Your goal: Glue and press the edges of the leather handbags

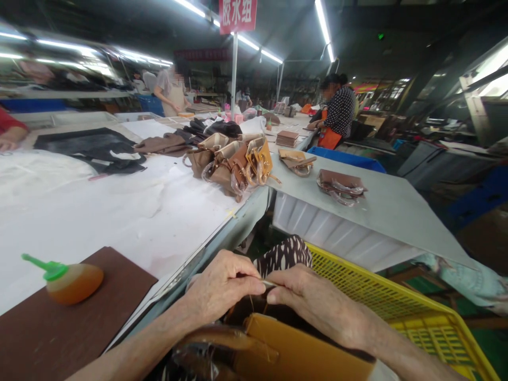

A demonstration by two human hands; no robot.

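Observation:
Over my lap, my left hand (pixel 228 283) and my right hand (pixel 305 296) meet with thumbs and forefingers pinched. A thin pale edge or strip (pixel 270 283) shows between them, and both hands grip it. Just below lies a mustard-brown handbag (pixel 297 344), its handle (pixel 216 337) wrapped in clear plastic. Its inside is dark and mostly hidden by my hands. On the table to the left, a squeeze bottle (pixel 75 283) of orange liquid with a green nozzle lies tilted on a dark brown sheet (pixel 119 280).
Several brown and mustard handbags (pixel 234 161) crowd the white-covered table (pixel 159 211). A grey side table (pixel 389 201) bears a folded brown bag (pixel 341 182). A yellow crate (pixel 357 280) stands to my right. Co-workers stand farther back, one in a dotted top (pixel 341 111).

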